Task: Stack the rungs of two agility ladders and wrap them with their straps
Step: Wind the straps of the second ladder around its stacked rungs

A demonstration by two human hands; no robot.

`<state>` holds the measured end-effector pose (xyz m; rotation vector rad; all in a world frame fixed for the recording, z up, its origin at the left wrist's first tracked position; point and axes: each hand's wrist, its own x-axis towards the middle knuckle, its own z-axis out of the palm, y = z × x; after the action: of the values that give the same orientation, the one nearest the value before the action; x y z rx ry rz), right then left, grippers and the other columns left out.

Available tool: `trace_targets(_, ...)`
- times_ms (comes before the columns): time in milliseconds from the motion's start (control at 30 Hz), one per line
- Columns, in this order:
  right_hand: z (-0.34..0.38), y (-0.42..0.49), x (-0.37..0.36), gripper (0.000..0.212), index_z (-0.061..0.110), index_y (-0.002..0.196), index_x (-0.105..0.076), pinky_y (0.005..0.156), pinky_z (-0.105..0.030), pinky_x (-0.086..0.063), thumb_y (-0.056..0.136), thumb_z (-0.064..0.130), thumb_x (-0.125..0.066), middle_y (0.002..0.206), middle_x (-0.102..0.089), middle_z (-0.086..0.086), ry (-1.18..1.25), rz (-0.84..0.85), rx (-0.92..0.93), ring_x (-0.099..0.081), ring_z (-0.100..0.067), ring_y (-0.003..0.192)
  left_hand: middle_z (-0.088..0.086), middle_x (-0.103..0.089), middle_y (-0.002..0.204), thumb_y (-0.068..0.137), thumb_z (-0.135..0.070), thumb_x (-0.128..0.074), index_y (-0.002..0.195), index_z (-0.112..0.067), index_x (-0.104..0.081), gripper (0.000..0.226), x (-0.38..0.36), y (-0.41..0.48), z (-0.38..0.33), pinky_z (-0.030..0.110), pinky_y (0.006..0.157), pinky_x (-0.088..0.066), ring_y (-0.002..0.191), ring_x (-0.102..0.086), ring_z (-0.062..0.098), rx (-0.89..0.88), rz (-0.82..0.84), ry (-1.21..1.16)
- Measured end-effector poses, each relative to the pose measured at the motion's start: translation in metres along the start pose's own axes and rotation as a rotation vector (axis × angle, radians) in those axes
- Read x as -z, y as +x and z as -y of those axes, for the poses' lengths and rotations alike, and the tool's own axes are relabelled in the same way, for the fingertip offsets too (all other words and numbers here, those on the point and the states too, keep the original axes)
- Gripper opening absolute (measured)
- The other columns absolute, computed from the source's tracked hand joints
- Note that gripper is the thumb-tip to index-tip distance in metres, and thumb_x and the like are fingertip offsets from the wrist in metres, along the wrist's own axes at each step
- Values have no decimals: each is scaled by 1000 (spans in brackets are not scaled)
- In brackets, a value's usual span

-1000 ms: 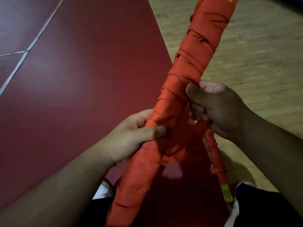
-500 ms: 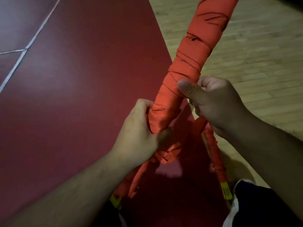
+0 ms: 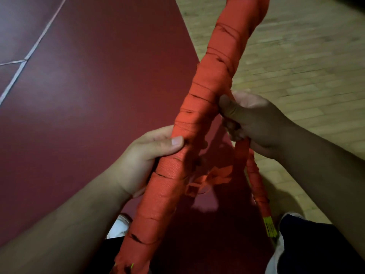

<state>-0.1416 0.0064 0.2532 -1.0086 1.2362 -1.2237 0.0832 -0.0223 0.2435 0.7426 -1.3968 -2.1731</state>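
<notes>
Through the head camera we saw the orange bundle (image 3: pixel 199 119) of stacked rungs slanting up across the middle of the view, from between our knees at the bottom edge to the top edge. It was wound round and round with flat orange webbing, the turns overlapping and showing dark creases between them.

Our left hand (image 3: pixel 146 161) gripped the bundle about halfway up from the left: the thumb (image 3: pixel 175 142) lay across its front and the fingers curled behind it, out of sight. Our right hand (image 3: pixel 254 123) sat just right of the bundle and a little higher, its fingers clamped on the strap (image 3: pixel 242 155), which came out under the fist. Its thumb touched the bundle's right edge.

Below that fist a thinner wrapped length (image 3: pixel 258 186) ran down to a yellow-green end (image 3: pixel 269 227). Between the two lengths hung a loose tangle of webbing (image 3: pixel 209 178).

Under it all lay a dark red floor (image 3: pixel 98 95) crossed by a white line (image 3: pixel 29 54), with a wooden floor (image 3: pixel 296 56) to the right. A white shoe (image 3: pixel 118 227) showed beside the bundle's lower part.
</notes>
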Motion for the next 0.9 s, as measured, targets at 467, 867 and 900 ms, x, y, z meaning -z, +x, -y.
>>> trace_targets(467, -3, -5, -14, 16, 23, 74, -65, 40, -17, -24, 85, 29, -75, 47, -44, 14, 43, -130, -7, -35, 1, 39, -10, -71, 92, 57, -51, -82, 119, -28, -48, 74, -7, 6, 13, 31, 71, -56, 81, -68, 8, 22, -223, 568)
trace_targets(867, -2, -8, -18, 33, 16, 87, -68, 48, -23, -35, 69, 44, -71, 61, -52, -3, -112, 26, 39, -45, -12, 52, -17, -63, 79, 55, -33, -76, 109, -26, -51, 59, -8, 11, 33, 32, 70, -49, 72, -56, 4, -107, -386, 582)
trace_targets(900, -3, -8, -16, 29, 18, 82, -66, 46, -20, -34, 71, 45, -69, 57, -50, 1, -98, 63, 26, -44, -9, 49, -17, -64, 79, 56, -26, -76, 111, -25, -50, 61, -5, 10, 30, 28, 68, -50, 71, -57, 2, -92, -356, 553)
